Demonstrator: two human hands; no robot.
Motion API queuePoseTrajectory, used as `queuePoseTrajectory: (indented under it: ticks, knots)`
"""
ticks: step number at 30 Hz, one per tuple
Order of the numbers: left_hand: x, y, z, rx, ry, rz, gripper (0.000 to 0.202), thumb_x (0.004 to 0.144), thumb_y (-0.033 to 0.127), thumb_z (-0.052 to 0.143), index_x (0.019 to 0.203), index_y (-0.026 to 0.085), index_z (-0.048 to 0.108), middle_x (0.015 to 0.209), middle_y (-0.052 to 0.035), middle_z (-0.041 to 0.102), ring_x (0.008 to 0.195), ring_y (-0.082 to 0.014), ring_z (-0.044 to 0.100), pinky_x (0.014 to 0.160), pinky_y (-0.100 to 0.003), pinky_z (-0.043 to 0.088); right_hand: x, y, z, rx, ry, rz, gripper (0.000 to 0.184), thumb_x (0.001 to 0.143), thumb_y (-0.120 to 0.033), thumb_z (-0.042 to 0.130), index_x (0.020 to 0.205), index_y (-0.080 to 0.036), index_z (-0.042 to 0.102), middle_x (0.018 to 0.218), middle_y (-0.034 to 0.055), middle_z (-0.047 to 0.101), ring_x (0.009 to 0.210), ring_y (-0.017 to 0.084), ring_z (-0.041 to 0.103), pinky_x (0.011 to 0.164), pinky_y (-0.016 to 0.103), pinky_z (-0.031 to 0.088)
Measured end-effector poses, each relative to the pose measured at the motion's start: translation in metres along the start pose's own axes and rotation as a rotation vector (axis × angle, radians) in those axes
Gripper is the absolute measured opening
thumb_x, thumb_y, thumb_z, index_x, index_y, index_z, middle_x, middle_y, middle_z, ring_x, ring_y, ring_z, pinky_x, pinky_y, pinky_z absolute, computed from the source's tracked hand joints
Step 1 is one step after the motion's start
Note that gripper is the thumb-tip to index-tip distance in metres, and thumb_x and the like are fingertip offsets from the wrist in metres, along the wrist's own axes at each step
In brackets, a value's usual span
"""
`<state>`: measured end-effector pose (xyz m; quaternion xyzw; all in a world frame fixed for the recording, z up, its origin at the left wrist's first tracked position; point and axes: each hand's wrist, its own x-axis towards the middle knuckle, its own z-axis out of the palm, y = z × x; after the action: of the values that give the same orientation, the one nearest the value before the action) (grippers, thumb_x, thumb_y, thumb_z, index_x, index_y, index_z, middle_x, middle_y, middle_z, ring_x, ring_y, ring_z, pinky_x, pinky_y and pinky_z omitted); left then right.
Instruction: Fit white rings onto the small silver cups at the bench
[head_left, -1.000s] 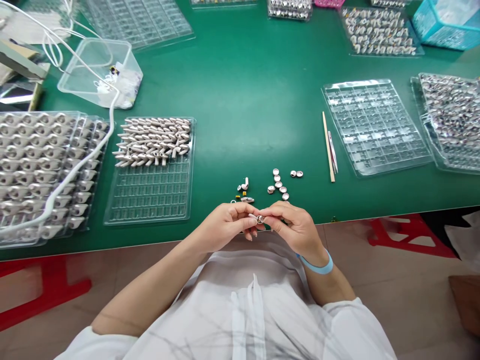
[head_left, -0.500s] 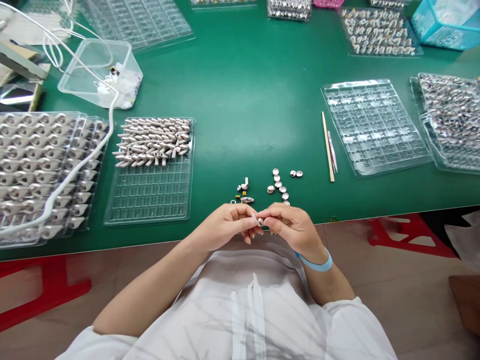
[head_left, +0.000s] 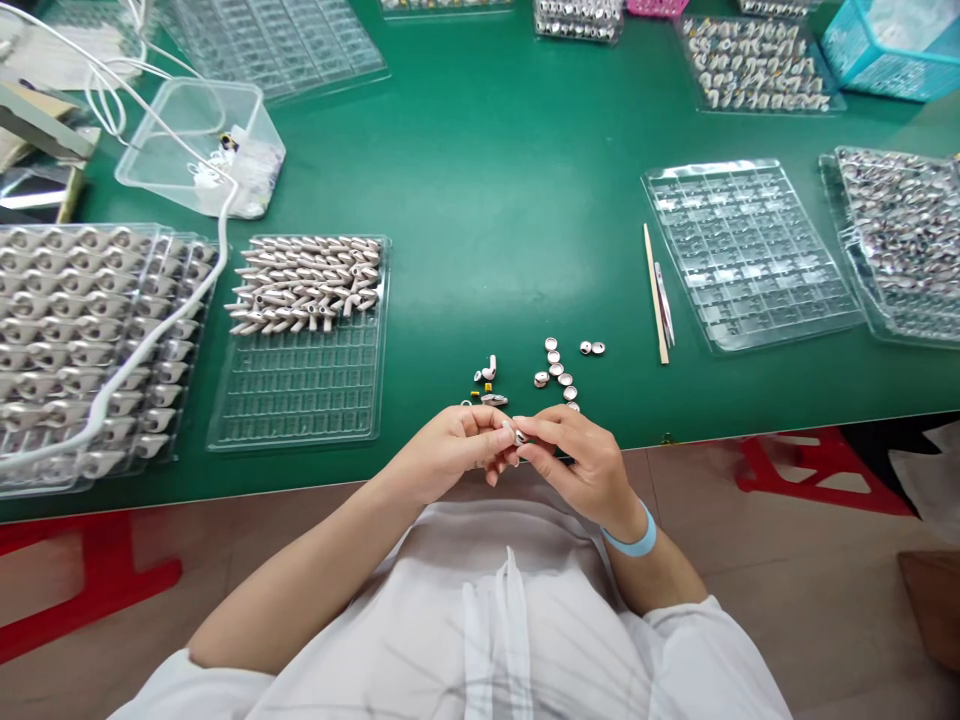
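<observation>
At the table's near edge, my left hand (head_left: 454,455) pinches a small shiny earbud piece (head_left: 520,437) between thumb and fingers. My right hand (head_left: 581,460), with a light blue band at the wrist, has its thumb and index fingertips at the same piece, which is mostly covered. Just beyond the left fingers lie an earbud stem shell (head_left: 490,368), a second, elongated shell (head_left: 494,400) and tiny yellow parts (head_left: 488,387). Several round silver earbud caps (head_left: 556,369) form a loose line beyond my right hand. Two more caps (head_left: 592,348) sit further right.
A clear tray (head_left: 292,390) partly filled with stem shells is at left, beside stacked shell trays (head_left: 67,330). A white cable (head_left: 165,320) crosses them near a clear bin (head_left: 255,185). At right lie a wooden stick (head_left: 655,295), tweezers (head_left: 664,305) and a clear compartment tray (head_left: 750,255).
My right hand has shifted slightly left, its fingertips closer to the left hand's, and the thumb and index look further apart. The left hand has barely moved.
</observation>
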<state>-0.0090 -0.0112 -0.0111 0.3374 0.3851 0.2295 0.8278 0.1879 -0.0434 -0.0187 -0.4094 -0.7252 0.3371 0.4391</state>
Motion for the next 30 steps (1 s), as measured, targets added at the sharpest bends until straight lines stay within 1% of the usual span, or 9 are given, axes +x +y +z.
queuePoseTrajectory:
  ticks: [4,7,11,13,16,18,21,24,30]
  knots:
    - [0.000,-0.001,0.002,-0.053,0.003,-0.024,0.031,0.080,0.041,0.075,0.078,0.012,0.064,0.066,-0.0011,0.063,0.058,-0.0083,0.055,0.049,-0.016,0.046,-0.001,0.002,0.004,-0.101,0.047,-0.092,0.035,0.091,-0.014,0.060,0.124,-0.025,0.060,0.096,0.0067,0.069,0.081,0.016,0.065,0.065,0.028,0.057]
    - [0.000,-0.002,0.006,-0.042,0.010,-0.027,0.033,0.079,0.043,0.075,0.077,0.012,0.064,0.063,-0.0001,0.061,0.055,-0.0080,0.053,0.048,-0.017,0.046,0.000,0.002,0.009,-0.177,0.093,-0.158,0.030,0.088,-0.013,0.061,0.116,-0.023,0.062,0.088,0.0063,0.070,0.075,0.016,0.065,0.062,0.029,0.057]
    - [-0.003,-0.001,0.012,0.134,0.083,0.049,0.033,0.083,0.044,0.071,0.076,0.012,0.065,0.064,-0.0002,0.061,0.052,-0.0075,0.052,0.050,-0.019,0.048,0.002,-0.001,0.014,-0.153,0.181,-0.100,0.018,0.084,-0.014,0.063,0.100,-0.023,0.065,0.075,0.0023,0.067,0.062,0.014,0.060,0.055,0.027,0.053]
    - [-0.005,-0.002,0.014,0.276,0.191,0.182,0.027,0.084,0.040,0.070,0.086,0.013,0.066,0.074,-0.0022,0.065,0.058,-0.0097,0.057,0.052,-0.021,0.051,0.002,-0.003,0.014,-0.125,0.219,-0.012,0.015,0.083,-0.013,0.063,0.095,-0.022,0.065,0.074,0.0016,0.066,0.060,0.013,0.059,0.056,0.027,0.052]
    - [-0.008,-0.006,0.012,0.570,0.322,0.532,0.027,0.084,0.028,0.072,0.108,0.017,0.066,0.097,-0.0071,0.069,0.079,-0.0152,0.066,0.065,-0.026,0.058,0.001,-0.006,0.014,-0.073,0.239,0.135,0.012,0.083,-0.013,0.062,0.091,-0.022,0.066,0.076,0.0016,0.066,0.064,0.013,0.060,0.058,0.026,0.052]
    - [-0.007,-0.009,0.010,0.810,0.345,0.802,0.030,0.084,0.019,0.072,0.114,0.019,0.065,0.106,-0.0087,0.069,0.090,-0.0173,0.067,0.078,-0.031,0.059,0.000,-0.006,0.016,-0.021,0.236,0.199,0.011,0.084,-0.014,0.062,0.091,-0.022,0.067,0.077,0.0016,0.066,0.067,0.014,0.060,0.058,0.026,0.052]
    - [-0.003,-0.011,0.008,1.052,0.351,1.114,0.032,0.086,0.008,0.067,0.115,0.021,0.066,0.102,-0.0081,0.072,0.096,-0.0187,0.068,0.087,-0.036,0.058,0.000,-0.007,0.020,0.077,0.235,0.222,0.013,0.085,-0.014,0.062,0.093,-0.022,0.068,0.079,0.0019,0.066,0.069,0.014,0.061,0.060,0.025,0.053]
    - [-0.001,-0.011,0.007,1.125,0.353,1.211,0.031,0.088,0.007,0.064,0.116,0.020,0.066,0.099,-0.0079,0.074,0.093,-0.0186,0.070,0.084,-0.035,0.059,-0.001,-0.007,0.021,0.156,0.242,0.208,0.017,0.086,-0.013,0.064,0.098,-0.023,0.069,0.083,0.0027,0.068,0.072,0.014,0.062,0.063,0.027,0.054]
    - [-0.004,-0.011,0.005,1.132,0.353,1.193,0.031,0.086,0.003,0.065,0.113,0.018,0.068,0.100,-0.0107,0.073,0.091,-0.0190,0.070,0.077,-0.032,0.058,-0.004,-0.010,0.008,0.234,0.156,0.168,0.030,0.088,-0.009,0.064,0.112,-0.027,0.072,0.092,0.0041,0.072,0.081,0.016,0.067,0.070,0.030,0.057]
